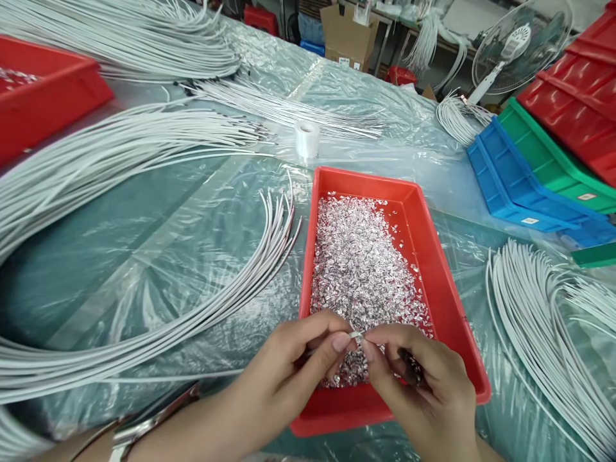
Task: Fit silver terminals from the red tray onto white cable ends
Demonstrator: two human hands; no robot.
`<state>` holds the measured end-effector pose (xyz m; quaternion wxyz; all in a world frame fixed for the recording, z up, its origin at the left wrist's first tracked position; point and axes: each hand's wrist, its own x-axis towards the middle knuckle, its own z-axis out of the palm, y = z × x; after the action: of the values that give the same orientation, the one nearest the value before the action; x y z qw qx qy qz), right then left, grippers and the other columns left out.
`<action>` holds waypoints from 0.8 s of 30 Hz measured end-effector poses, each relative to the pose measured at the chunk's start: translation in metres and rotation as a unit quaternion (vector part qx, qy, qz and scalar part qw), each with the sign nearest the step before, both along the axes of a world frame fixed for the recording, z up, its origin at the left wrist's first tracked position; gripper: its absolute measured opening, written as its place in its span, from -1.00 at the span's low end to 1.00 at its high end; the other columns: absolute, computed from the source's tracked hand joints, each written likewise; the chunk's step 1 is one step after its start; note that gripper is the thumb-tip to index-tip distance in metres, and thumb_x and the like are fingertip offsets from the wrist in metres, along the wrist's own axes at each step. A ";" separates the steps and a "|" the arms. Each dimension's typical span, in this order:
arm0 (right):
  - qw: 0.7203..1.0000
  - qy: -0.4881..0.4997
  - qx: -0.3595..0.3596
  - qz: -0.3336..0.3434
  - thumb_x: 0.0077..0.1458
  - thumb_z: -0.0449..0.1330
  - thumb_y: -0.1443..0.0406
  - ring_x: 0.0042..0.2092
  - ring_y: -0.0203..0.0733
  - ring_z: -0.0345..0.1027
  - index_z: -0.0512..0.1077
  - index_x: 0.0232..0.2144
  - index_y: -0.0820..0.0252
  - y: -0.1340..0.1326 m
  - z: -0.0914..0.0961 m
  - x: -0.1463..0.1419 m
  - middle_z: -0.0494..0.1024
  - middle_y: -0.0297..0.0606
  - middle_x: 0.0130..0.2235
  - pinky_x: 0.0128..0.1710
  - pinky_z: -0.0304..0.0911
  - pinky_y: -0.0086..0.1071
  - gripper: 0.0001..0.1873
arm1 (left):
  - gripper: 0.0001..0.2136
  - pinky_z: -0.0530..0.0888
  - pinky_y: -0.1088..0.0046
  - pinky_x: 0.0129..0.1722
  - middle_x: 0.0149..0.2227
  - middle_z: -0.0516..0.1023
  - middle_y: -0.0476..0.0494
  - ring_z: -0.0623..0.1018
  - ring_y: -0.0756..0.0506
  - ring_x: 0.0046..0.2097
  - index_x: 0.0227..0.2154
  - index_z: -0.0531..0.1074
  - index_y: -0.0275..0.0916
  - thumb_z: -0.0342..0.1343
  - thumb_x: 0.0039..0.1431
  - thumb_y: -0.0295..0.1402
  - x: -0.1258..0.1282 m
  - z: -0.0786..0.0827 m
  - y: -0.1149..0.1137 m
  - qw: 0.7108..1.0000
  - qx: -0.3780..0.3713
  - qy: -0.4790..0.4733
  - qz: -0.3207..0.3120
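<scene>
Over the front of a red bin (447, 282), my two hands meet at the tip of a white cable (357, 334). My left hand (293, 366) is closed, pinching that cable just behind its end; the rest of the cable runs back under the hand to the left. The thumb and forefinger of my right hand (433, 385) are closed on the very tip. A dark, partly hidden object (411, 367) is tucked inside the curled fingers of that hand; its kind cannot be made out. Small silvery foil scraps (360, 256) cover much of the bin's floor.
Bundles of white cables lie left (231, 295), far left (120, 154) and right (539, 321). A clear tape roll (307, 140) stands behind the bin. Stacked blue (520, 179) and green (553, 154) crates sit at right. Another red bin (48, 102) is at left.
</scene>
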<state>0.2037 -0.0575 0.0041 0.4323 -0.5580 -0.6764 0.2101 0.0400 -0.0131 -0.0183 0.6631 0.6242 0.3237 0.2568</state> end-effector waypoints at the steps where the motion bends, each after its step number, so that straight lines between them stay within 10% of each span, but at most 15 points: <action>1: 1.000 0.004 -0.006 0.002 0.05 0.14 0.49 -0.61 -0.48 0.13 0.35 -0.35 0.09 0.000 0.000 0.000 0.44 -0.52 -0.51 -0.68 -0.02 -0.55 -0.81 | -0.71 0.25 0.57 -0.49 -0.53 0.26 0.05 0.27 0.04 -0.47 -0.41 0.32 -0.25 -0.14 0.34 -0.22 0.000 0.000 0.000 1.000 -0.001 -0.001 0.001; 14: 0.998 0.040 -0.057 0.007 0.06 0.13 0.46 -0.66 -0.47 -0.05 0.34 -0.41 0.08 0.001 0.003 0.000 0.27 -0.58 -0.59 -0.71 -0.10 -0.55 -0.84 | -0.76 0.27 0.59 -0.50 -0.54 0.29 0.07 0.30 0.05 -0.49 -0.38 0.37 -0.23 -0.09 0.32 -0.25 0.003 -0.001 0.000 1.000 0.009 0.008 0.026; 24: 0.996 0.055 -0.064 0.013 0.04 0.12 0.49 -0.64 -0.50 0.20 0.34 -0.39 0.07 0.000 0.003 -0.001 0.48 -0.56 -0.56 -0.74 -0.10 -0.58 -0.81 | -0.84 0.37 0.68 -0.45 -0.49 0.43 0.08 0.43 0.09 -0.45 -0.36 0.39 -0.19 -0.05 0.31 -0.38 0.000 -0.002 -0.004 0.998 0.048 -0.003 0.046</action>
<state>0.2031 -0.0572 0.0073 0.4294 -0.5635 -0.6439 0.2890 0.0403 -0.0168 -0.0205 0.6206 0.6393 0.3374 0.3039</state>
